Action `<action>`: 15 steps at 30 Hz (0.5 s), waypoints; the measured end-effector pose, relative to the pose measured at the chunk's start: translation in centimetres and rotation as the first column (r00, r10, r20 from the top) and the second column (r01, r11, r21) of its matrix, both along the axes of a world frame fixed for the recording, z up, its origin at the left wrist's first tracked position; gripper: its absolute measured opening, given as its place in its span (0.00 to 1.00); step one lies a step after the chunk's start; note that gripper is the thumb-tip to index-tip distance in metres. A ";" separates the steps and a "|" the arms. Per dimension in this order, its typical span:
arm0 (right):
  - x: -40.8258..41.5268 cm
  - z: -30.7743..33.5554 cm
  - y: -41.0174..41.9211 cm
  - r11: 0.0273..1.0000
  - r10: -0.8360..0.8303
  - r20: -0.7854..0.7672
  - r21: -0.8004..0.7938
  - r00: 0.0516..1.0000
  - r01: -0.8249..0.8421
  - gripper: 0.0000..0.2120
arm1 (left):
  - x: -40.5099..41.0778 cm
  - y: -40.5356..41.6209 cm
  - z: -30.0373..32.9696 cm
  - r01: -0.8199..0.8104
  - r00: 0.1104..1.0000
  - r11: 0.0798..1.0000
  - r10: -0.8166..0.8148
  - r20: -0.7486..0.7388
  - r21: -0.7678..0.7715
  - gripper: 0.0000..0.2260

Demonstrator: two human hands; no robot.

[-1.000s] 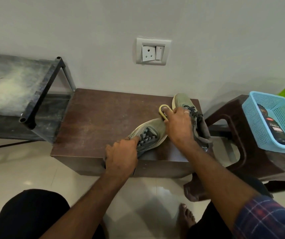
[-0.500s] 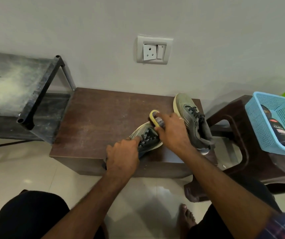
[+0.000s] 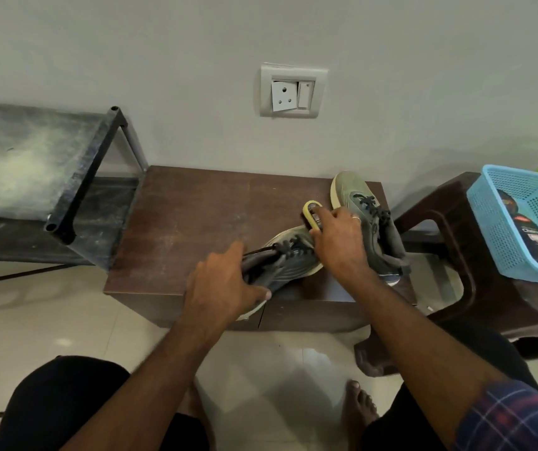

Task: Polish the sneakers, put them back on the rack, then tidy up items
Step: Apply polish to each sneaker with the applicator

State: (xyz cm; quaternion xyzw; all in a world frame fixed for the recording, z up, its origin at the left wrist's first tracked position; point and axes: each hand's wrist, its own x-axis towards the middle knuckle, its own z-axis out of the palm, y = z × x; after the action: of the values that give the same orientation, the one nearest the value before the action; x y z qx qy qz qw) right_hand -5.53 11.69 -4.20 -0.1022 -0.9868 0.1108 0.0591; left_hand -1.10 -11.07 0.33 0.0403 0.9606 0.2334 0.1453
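The right hand [image 3: 336, 239] slides the yellow polish sponge [image 3: 311, 214] back up to the near sneaker's [image 3: 280, 258] toe, its grip pinching the sponge. The left hand [image 3: 225, 288] grips that shoe's heel on the brown surface [image 3: 189, 222]. The polishing looks only partly done, and the other sneaker [image 3: 368, 219] waits just beside it.

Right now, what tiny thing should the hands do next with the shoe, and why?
Probably draw the yellow polish sponge back along the toe of the near sneaker. The right hand grips the sponge at that sneaker's front, and the left hand holds its heel end steady on the brown table. The second sneaker lies beside it, so polishing isn't finished.
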 end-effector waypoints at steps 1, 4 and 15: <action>-0.2 0.0 0.4 1.000 -0.014 -0.017 0.024 1.000 0.014 0.21 | 0.4 -0.7 -0.3 -0.012 1.000 1.000 0.012 0.017 -0.008 0.35; -0.5 0.2 0.9 0.997 -0.064 -0.076 -0.056 0.995 0.060 0.21 | 1.5 -2.5 -1.9 -0.033 0.999 0.999 0.032 0.036 0.038 0.38; 4.2 2.6 -1.9 0.856 -0.166 -0.245 -0.517 0.955 0.016 0.25 | 1.2 -0.9 -4.8 0.048 0.996 0.863 -0.002 -0.091 0.503 0.08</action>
State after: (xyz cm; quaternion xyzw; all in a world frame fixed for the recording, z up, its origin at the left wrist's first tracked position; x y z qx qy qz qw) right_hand -1.31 9.83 -1.61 -0.1443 -0.8976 0.3782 0.1745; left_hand 0.07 -11.98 -4.52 0.0994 0.8711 0.4724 0.0903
